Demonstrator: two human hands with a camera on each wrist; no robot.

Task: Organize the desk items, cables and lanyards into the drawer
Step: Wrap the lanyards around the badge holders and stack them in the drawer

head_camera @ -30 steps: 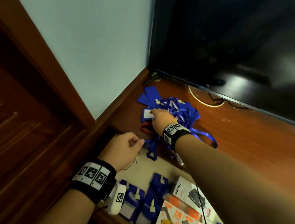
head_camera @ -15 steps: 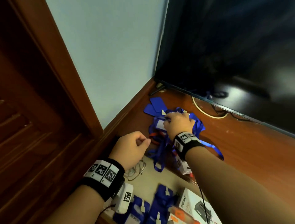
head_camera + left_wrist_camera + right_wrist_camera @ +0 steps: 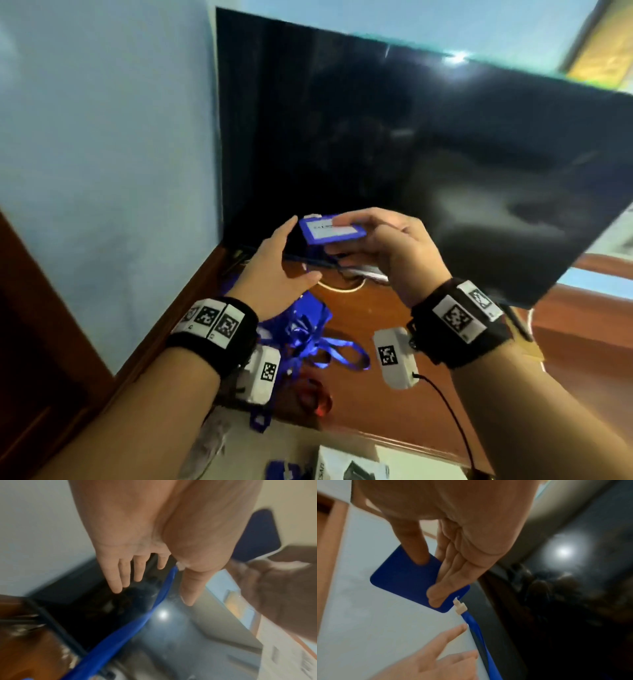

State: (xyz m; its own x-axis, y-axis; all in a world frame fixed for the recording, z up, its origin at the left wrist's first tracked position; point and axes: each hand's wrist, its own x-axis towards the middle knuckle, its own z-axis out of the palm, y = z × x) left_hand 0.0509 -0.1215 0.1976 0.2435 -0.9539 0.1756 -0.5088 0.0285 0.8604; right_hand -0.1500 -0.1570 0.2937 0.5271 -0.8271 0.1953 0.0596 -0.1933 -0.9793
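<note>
My right hand (image 3: 346, 236) pinches a blue badge holder (image 3: 330, 233) with a white label, held up in front of the dark TV screen. In the right wrist view my right hand (image 3: 428, 581) has its thumb and fingers on the holder's plain blue back (image 3: 402, 580), and a white clip (image 3: 459, 607) joins the holder to a blue strap (image 3: 477, 631) hanging down. My left hand (image 3: 301, 248) is beside the holder, palm toward it. Its fingers (image 3: 118, 577) are straight, and the strap (image 3: 137, 626) runs between them and the thumb. A pile of blue lanyards (image 3: 308, 329) lies on the desk below.
The TV (image 3: 411, 154) stands at the back of the wooden desk (image 3: 394, 377), close to the wall. A red lanyard (image 3: 317, 399) lies at the desk's front edge. The open drawer (image 3: 301, 442) below holds a white box (image 3: 349, 467) and blue badge holders.
My right hand has lifted one badge holder from the pile up in front of the TV. My left hand has risen from the drawer edge and uncurled beside it.
</note>
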